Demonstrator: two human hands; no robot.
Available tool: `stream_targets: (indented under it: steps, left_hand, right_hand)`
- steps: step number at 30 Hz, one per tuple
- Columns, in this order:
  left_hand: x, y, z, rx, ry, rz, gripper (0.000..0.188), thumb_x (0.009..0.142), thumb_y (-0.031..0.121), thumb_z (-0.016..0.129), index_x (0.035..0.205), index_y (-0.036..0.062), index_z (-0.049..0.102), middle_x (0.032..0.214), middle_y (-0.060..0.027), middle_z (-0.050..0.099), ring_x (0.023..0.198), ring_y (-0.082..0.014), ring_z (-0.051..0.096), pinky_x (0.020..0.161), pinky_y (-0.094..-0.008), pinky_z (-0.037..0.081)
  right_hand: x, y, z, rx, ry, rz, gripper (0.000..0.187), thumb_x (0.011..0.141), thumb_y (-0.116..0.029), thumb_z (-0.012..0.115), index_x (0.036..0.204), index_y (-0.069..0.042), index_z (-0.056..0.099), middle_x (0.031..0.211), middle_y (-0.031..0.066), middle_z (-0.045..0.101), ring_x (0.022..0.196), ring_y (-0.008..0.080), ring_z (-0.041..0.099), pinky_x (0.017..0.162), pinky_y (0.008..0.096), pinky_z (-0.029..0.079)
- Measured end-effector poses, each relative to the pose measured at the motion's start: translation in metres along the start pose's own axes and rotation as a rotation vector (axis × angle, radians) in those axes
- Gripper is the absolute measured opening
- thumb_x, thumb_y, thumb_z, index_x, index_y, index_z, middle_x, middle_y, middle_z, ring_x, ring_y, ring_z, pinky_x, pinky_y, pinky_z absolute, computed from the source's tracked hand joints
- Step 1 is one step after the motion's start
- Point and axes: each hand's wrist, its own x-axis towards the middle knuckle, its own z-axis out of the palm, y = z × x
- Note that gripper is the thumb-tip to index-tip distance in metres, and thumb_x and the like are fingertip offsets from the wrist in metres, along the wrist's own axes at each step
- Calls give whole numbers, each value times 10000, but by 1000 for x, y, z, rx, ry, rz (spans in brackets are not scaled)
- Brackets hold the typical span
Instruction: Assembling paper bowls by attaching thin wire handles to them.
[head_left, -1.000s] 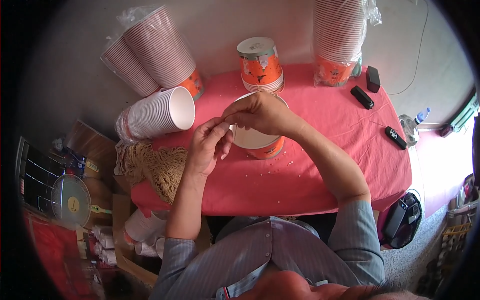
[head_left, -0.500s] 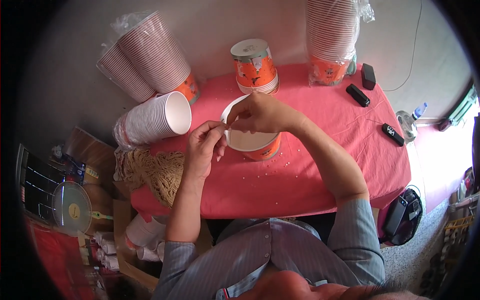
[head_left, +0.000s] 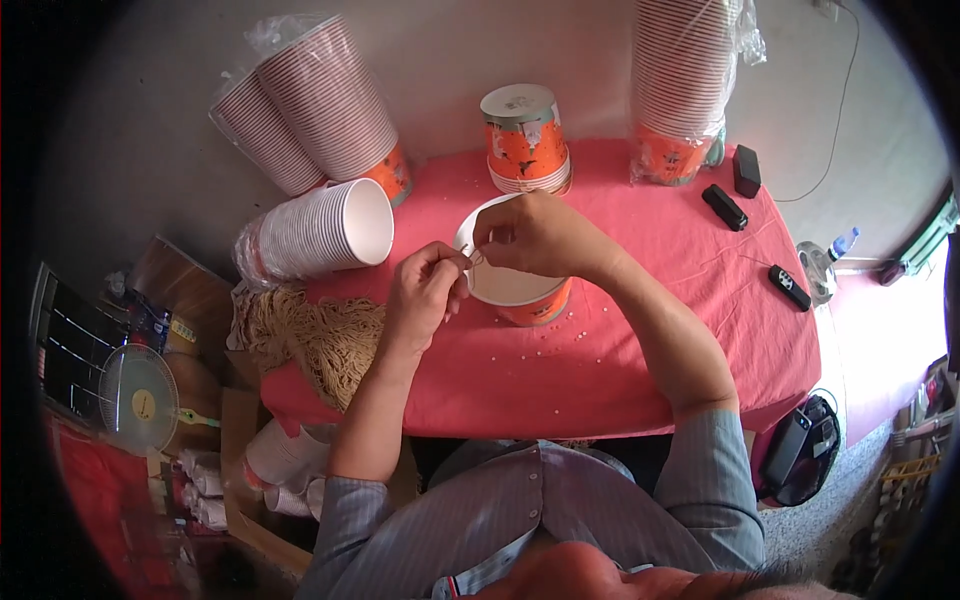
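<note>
An orange paper bucket [head_left: 535, 311] with a white rim stands upright on the red cloth in front of me, its open mouth up. At the left of its rim my left hand [head_left: 424, 290] is closed in a pinch on a thin pale cord [head_left: 470, 262]. My right hand [head_left: 530, 236] reaches over the bucket's mouth, its fingertips pinched at the same cord, hiding part of the rim. Left of the bucket lies a tangled bundle of tan cords [head_left: 325, 335]. Where the cord meets the bucket is too small to make out.
Stacked buckets [head_left: 526, 140] stand upside down behind. Wrapped bucket stacks rise at the back left [head_left: 325, 100] and right [head_left: 685, 80]; a white stack [head_left: 320, 232] lies sideways. A black device [head_left: 790, 288] lies right. White bits dot the red cloth [head_left: 620, 390].
My fingers stay together at the rim, and the right hand's fingertips have drawn slightly up and away from the left's. A loop of cord now shows between them. The whole view has shifted slightly.
</note>
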Motion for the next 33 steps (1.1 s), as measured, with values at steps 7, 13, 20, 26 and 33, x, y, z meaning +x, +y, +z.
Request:
stream_targets:
  steps: [7,13,20,26,33]
  left_hand:
    - [4,1,-1,56,-30,-24,176,1019,132,610,922,17,701,692,-15,604,515,-70,483,441,-244,354]
    - [6,-2,-4,33,-41,-31,189,1015,138,613,912,8,703,668,-2,574,510,-64,461,426,-241,345]
    - [9,-1,-6,55,-81,-44,198,1020,132,604,933,-2,723,647,3,576,484,-45,442,436,-251,323]
    - [9,2,-4,214,-105,51,156,999,112,619,902,32,712,666,30,565,488,-35,408,416,-247,310]
    - [14,-3,-10,371,-177,260,169,1020,99,614,967,4,743,854,-10,715,750,-84,628,693,-279,511]
  right_hand:
    - [-2,-9,-6,-130,106,-29,174,900,-133,747,1048,-60,804,864,112,784,808,250,775,738,381,599]
    - [0,-5,-4,-156,67,-39,168,905,-137,760,1051,-73,813,883,112,795,822,251,787,739,382,610]
    - [-1,-6,-4,-173,88,-32,165,909,-154,779,1056,-94,823,896,108,803,837,249,796,756,395,624]
    - [-1,-5,-1,-167,68,-43,153,911,-150,777,1045,-95,826,899,97,801,840,245,789,762,394,621]
    - [1,3,5,-129,132,-208,152,921,-208,768,1038,-140,837,892,100,801,818,311,782,750,447,616]
